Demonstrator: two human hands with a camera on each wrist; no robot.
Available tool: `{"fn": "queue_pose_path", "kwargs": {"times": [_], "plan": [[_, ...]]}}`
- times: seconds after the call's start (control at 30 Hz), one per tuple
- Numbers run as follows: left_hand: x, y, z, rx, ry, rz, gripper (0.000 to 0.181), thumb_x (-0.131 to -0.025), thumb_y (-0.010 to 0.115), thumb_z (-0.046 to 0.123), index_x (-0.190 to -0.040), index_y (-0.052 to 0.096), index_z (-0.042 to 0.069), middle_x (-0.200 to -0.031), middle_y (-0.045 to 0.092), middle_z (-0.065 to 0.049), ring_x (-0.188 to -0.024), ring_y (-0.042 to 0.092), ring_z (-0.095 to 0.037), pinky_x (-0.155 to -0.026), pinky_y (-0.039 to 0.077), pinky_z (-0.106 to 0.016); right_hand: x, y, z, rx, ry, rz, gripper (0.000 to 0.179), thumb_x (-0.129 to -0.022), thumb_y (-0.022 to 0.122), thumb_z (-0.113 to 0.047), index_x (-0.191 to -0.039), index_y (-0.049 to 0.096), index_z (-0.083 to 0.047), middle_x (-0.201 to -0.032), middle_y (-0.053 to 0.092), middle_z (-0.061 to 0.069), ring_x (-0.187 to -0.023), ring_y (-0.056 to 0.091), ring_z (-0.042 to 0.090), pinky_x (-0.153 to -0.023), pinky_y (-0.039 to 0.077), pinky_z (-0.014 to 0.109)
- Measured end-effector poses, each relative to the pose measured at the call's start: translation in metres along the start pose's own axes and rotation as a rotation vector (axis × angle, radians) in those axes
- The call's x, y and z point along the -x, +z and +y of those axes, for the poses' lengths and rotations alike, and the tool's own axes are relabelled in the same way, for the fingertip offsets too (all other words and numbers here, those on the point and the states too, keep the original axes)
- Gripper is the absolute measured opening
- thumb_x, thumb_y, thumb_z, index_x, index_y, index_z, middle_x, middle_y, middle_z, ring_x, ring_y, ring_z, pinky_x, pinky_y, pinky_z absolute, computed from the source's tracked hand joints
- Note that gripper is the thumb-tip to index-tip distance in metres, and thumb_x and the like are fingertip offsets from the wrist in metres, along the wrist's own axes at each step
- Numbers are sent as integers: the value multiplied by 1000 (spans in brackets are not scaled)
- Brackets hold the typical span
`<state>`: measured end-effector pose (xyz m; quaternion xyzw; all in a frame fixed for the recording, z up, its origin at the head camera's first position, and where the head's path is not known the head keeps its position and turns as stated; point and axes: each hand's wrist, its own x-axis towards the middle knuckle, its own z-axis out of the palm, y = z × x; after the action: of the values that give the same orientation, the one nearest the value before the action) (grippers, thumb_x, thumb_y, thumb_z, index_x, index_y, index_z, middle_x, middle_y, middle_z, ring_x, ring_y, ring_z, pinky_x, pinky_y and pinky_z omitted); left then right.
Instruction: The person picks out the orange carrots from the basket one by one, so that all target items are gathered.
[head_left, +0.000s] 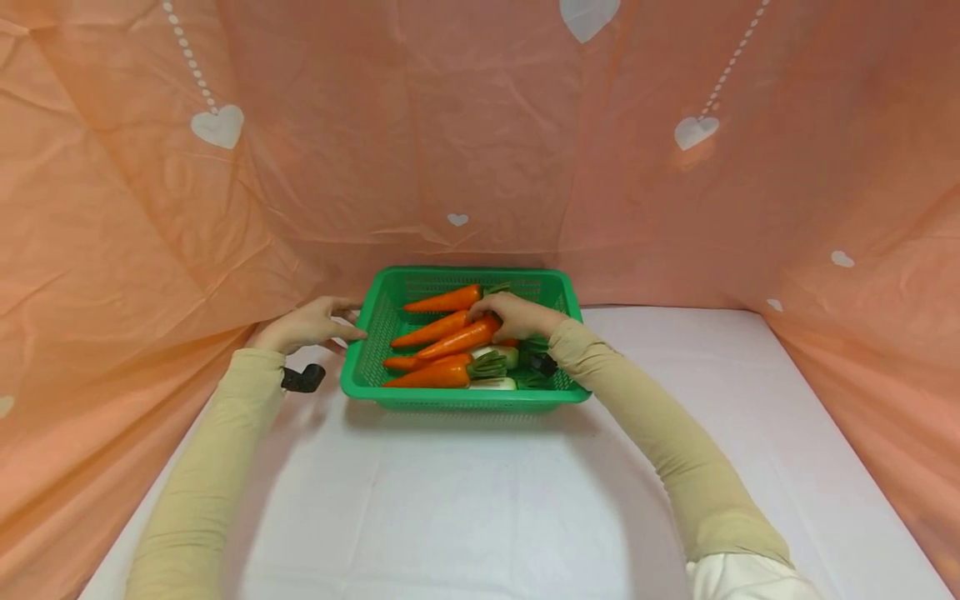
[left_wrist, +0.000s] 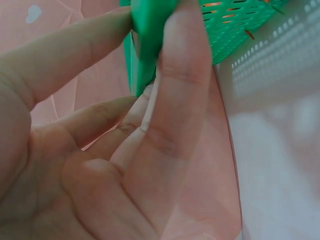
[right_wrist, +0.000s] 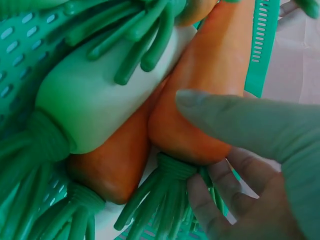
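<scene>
A green perforated plastic basket (head_left: 467, 394) stands at the back of the table with several orange carrots in it. At its left rim my left hand (head_left: 309, 326) pinches the edge (left_wrist: 145, 50) between thumb and fingers. Inside the basket, my right hand (head_left: 519, 314) holds a carrot (head_left: 463, 339) near its leafy end. In the right wrist view the thumb (right_wrist: 225, 117) lies across that carrot (right_wrist: 212, 60), while the other fingers curl beside its green top (right_wrist: 167, 185). A pale green-and-white radish (right_wrist: 110, 90) lies alongside, partly over another carrot (right_wrist: 112, 167).
More carrots (head_left: 442, 300) lie toward the back of the basket, others (head_left: 435, 374) toward the front. White cloth (head_left: 450, 500) covers the table. Orange fabric with white hearts (head_left: 480, 150) hangs close behind the basket and down both sides.
</scene>
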<state>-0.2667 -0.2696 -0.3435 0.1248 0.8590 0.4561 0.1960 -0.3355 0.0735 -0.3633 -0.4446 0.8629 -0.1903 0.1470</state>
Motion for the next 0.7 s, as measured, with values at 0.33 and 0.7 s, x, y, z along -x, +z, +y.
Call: {"fn": "queue_pose_path", "kwargs": {"times": [0.33, 0.7], "plan": [[-2, 0, -1, 12, 9, -7, 71, -90, 65, 6, -146, 24, -10, -119, 49, -29, -83, 63, -20, -77, 54, -45, 13, -8, -2, -67, 9, -5, 43, -88, 67, 1, -129, 55, -5, -133, 49, 14, -120, 46, 28, -100, 39, 40], [0, 0, -4, 20, 15, 7, 73, -90, 67, 9, -147, 24, -9, -123, 46, -29, -89, 63, -19, -75, 55, -41, 40, -40, -9, -249, 13, 163, 51, -90, 69, -13, -137, 48, -11, -129, 52, 11, -119, 48, 25, -97, 42, 41]]}}
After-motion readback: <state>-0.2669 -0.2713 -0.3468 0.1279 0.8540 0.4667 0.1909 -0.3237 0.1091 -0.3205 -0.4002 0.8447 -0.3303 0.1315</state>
